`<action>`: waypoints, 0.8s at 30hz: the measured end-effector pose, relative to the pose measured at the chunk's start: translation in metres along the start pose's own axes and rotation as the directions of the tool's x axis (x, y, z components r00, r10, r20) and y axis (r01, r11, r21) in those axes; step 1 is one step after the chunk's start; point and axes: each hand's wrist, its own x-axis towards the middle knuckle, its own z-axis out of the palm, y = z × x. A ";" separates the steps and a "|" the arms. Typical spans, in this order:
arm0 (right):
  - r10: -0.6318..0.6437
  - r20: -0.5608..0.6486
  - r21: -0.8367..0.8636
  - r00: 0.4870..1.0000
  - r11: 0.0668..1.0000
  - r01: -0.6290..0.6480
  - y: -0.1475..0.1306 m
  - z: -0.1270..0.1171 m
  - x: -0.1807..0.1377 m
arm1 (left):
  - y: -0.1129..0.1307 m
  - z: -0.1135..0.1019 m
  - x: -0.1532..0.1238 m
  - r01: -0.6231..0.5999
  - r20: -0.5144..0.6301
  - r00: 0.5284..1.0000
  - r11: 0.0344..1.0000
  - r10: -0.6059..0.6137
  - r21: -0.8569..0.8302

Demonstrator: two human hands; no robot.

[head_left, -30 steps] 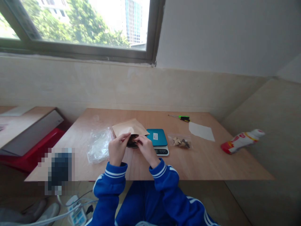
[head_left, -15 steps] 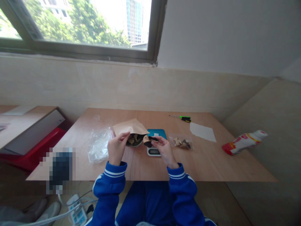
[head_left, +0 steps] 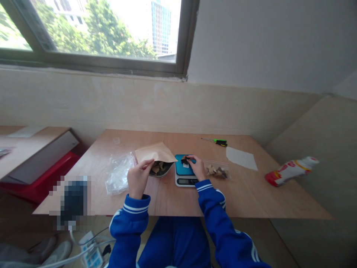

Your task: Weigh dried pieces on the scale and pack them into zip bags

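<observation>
My left hand pinches the edge of a brown paper bag, whose mouth gapes toward me. Dry brown pieces show inside the bag. Over the blue top of a small kitchen scale, my right hand has its fingers closed on a dark, dried piece. Whether that piece rests on the scale I cannot tell. The scale's display faces me, its reading too small to make out. Just right of the scale lies a clear zip bag with similar brown pieces in it.
Clear plastic bags lie left of the paper bag. Behind on the right are screwdrivers and a white paper sheet. A red and white bottle is near the table's right edge. A power strip sits on the floor.
My right hand has moved from beside the bag's mouth to over the scale, carrying the dark piece. My left hand keeps hold of the bag's edge.
</observation>
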 end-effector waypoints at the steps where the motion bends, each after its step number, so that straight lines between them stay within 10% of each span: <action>1: -0.010 -0.004 -0.021 1.000 1.000 0.010 0.001 -0.003 -0.002 | 0.000 0.000 0.000 0.000 -0.005 1.000 1.000 0.000 0.002; 13: -0.143 -0.163 -0.232 0.976 0.967 0.103 0.011 -0.026 -0.024 | 0.003 0.000 -0.001 -0.001 -0.016 1.000 1.000 0.001 0.011; 24: -0.248 -0.017 -0.305 0.969 0.924 0.231 0.018 -0.038 -0.056 | 0.001 0.001 -0.002 0.010 -0.011 1.000 1.000 -0.010 0.000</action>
